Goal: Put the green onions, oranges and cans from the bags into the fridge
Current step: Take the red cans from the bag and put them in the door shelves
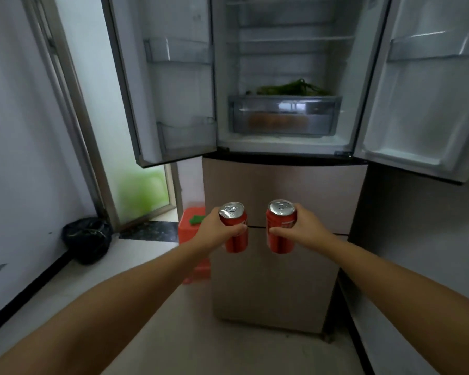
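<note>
While your left hand [217, 228] wraps one glossy red can [234, 228] and your right hand [299, 226] another can [280, 227], both upright before the open fridge [284, 185], leafy green onions [290, 88] lie above its clear plastic drawer [283, 115] holding blurred oranges [278, 121].

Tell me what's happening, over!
Left hand gripping one red can, right hand another. Fridge doors open. Green onions already inside. Nothing blocking.

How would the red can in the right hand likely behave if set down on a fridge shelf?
The red can in the right hand is an upright cylinder with a flat base, so it should stand steadily. On its side it would probably roll. Its tab looks unopened, so it is likely full and fairly heavy for its size.
</note>
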A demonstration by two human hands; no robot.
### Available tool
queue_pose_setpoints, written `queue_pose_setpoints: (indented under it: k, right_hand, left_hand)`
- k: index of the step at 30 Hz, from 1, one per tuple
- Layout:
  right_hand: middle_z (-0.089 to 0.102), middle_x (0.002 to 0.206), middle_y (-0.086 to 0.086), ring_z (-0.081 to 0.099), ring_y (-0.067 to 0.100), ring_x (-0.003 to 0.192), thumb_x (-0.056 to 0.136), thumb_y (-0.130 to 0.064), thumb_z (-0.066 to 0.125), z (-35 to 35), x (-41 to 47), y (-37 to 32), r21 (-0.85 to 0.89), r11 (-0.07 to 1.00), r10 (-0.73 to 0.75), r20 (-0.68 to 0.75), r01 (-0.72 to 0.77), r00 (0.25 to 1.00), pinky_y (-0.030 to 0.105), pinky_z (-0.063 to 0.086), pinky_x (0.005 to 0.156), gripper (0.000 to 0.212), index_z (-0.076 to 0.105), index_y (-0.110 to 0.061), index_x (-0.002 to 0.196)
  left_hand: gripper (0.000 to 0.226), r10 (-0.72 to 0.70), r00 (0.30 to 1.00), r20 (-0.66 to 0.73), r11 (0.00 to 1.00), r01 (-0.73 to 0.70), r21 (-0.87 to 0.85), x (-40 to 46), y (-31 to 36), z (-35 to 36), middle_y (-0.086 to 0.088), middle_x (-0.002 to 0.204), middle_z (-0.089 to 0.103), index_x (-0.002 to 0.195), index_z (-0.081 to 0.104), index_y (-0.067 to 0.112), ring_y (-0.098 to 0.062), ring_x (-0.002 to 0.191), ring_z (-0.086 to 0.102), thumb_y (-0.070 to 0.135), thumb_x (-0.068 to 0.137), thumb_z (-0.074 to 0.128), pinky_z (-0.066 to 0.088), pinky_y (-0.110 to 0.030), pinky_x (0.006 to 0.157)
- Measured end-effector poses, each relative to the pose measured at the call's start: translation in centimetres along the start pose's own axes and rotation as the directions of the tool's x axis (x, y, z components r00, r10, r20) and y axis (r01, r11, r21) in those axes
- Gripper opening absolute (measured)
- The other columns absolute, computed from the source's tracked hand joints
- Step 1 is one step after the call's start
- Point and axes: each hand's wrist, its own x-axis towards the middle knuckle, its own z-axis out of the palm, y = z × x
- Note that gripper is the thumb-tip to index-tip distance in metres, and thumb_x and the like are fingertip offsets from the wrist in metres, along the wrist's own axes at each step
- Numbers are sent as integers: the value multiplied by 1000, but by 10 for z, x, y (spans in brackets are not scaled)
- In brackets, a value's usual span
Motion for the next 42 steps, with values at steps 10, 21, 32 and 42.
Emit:
queue_pose_setpoints:
  k: [10, 21, 32, 42]
  right_hand:
    - [57, 124, -4, 52, 9, 108, 71, -35, 80, -80, 213, -123, 21, 910, -413, -49, 415, 909, 26, 40, 88, 75, 43, -19, 134]
    - [61, 123, 0, 58, 15, 112, 67, -34, 83, -30, 355, -204, 259, 743, -645, 36, 617, 763, 34, 46, 98, 70, 48, -21, 126]
    - [68, 96, -6, 67, 12, 89, 55, -60, 75, 21, 398, -195, 115, 744, -657, 304, 658, 690, 28, 54, 72, 69, 58, -21, 109]
    - [48, 103, -1, 52, 18, 92, 77, -48, 72, 30, 381, -191, 11, 767, -606, 339, 641, 720, 28, 42, 69, 67, 38, -11, 121]
  left_hand:
    - [43, 197, 959, -203, 979, -184, 83, 150, 114, -114, 3, 109, 66, 110, 56, 26, -12, 100, 62, 24, 73, 79, 49, -29, 89]
    - [57, 237, 820, -521, 962, -123, 244, 214, 152, -193, 1, 112, 67, 120, 57, 18, -14, 102, 63, 27, 69, 81, 51, -32, 92]
    - [30, -67, 878, -474, 899, 260, 353, 247, 109, -172, -6, 90, 72, 94, 67, 11, -24, 88, 69, 31, 73, 77, 55, -33, 78]
    - [59, 35, 808, -588, 715, 391, 580, 242, 96, -168, -10, 114, 57, 115, 51, 10, -23, 98, 56, 46, 73, 73, 45, -31, 75]
